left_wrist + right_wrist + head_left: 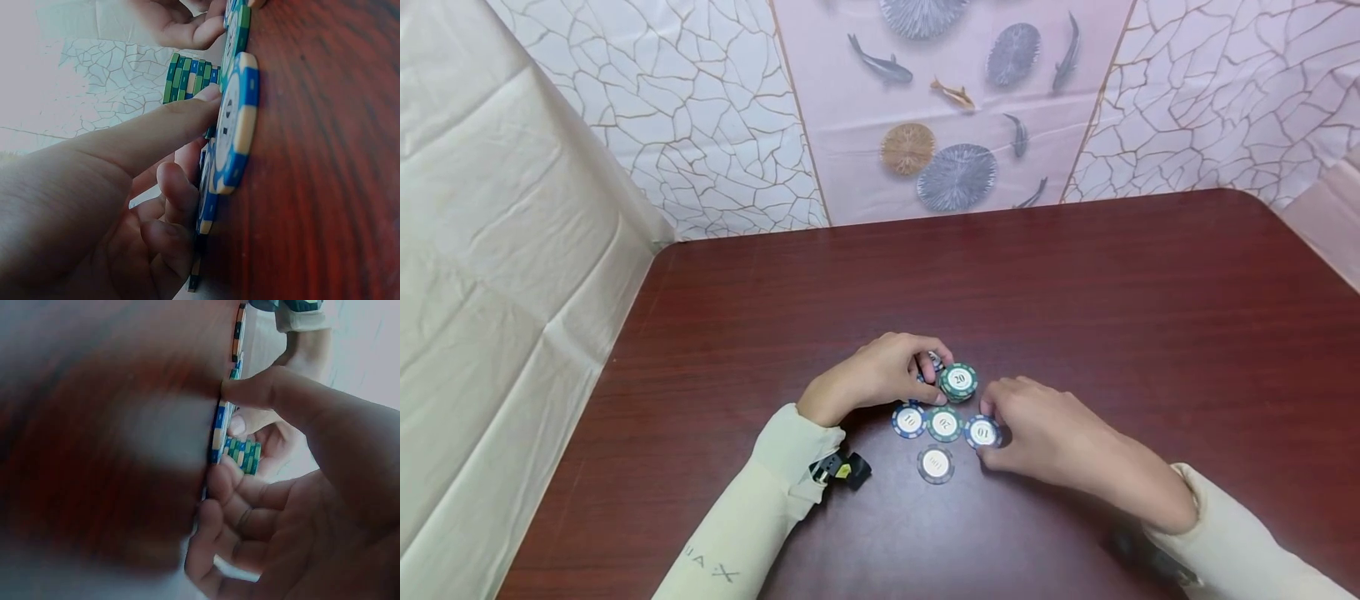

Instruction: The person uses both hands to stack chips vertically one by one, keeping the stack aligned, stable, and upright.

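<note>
A short stack of poker chips [959, 381], topped by a green "20" chip, stands with my left hand [886, 373] gripping its left side between thumb and fingers. In the left wrist view the stack [187, 79] mixes green and blue edges. My right hand [1056, 429] pinches a blue "10" chip [983, 432] by its rim, thumb at the near edge and fingers at the far edge. This chip [219, 432] lies low at the tabletop. Just left of it are a flat green "20" chip [944, 424] and another blue chip [910, 421].
A dark grey-rimmed "100" chip [936, 464] lies nearest the body. More blue chips [936, 362] show partly behind the left fingers. All are on a dark red wooden table [760, 317], with patterned cloth [700, 108] hanging behind its far edge.
</note>
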`<control>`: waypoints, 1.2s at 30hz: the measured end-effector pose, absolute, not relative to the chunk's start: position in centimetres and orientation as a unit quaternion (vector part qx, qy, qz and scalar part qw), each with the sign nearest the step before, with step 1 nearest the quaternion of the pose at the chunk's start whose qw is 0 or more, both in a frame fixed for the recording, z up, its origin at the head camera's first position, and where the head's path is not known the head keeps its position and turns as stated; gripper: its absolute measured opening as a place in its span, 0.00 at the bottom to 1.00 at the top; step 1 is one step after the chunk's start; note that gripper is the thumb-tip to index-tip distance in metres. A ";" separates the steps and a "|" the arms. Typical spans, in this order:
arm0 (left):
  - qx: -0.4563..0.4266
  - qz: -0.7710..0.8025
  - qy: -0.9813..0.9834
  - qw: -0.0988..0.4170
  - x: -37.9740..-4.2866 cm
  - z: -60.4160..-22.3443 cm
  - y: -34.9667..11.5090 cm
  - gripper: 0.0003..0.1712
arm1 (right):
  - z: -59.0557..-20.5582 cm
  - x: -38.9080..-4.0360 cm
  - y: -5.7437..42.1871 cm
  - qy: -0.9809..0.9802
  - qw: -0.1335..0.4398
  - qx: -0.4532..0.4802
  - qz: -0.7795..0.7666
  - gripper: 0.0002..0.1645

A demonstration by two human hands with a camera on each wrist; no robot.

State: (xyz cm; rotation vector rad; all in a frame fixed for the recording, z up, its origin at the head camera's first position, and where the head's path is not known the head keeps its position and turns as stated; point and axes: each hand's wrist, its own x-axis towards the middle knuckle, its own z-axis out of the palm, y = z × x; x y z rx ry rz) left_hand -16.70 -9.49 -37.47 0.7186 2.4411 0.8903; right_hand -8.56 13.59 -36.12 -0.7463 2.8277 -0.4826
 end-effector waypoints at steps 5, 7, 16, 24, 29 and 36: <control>0.253 0.319 0.886 0.223 -16.7 -37.6 -9.7 0.24 | -36.5 -8.0 13.1 0.952 0.001 -0.294 -0.088 0.18; 0.252 0.319 0.886 0.223 -16.7 -37.6 -9.7 0.24 | -36.6 -7.9 13.0 0.950 -0.022 -0.300 -0.081 0.19; 0.251 0.312 0.889 0.222 -16.7 -37.6 -9.6 0.24 | -36.7 -7.9 13.1 0.952 -0.038 -0.295 -0.071 0.19; 0.247 0.309 0.891 0.223 -16.7 -37.4 -9.5 0.24 | -36.7 -7.9 13.3 0.951 -0.071 -0.296 -0.051 0.17; 0.252 0.310 0.889 0.222 -16.7 -37.4 -9.5 0.24 | -36.5 -8.0 13.6 0.949 -0.079 -0.297 -0.066 0.15; 0.252 0.308 0.890 0.222 -16.7 -37.4 -9.5 0.24 | -36.0 -8.3 13.7 0.940 -0.109 -0.311 -0.090 0.15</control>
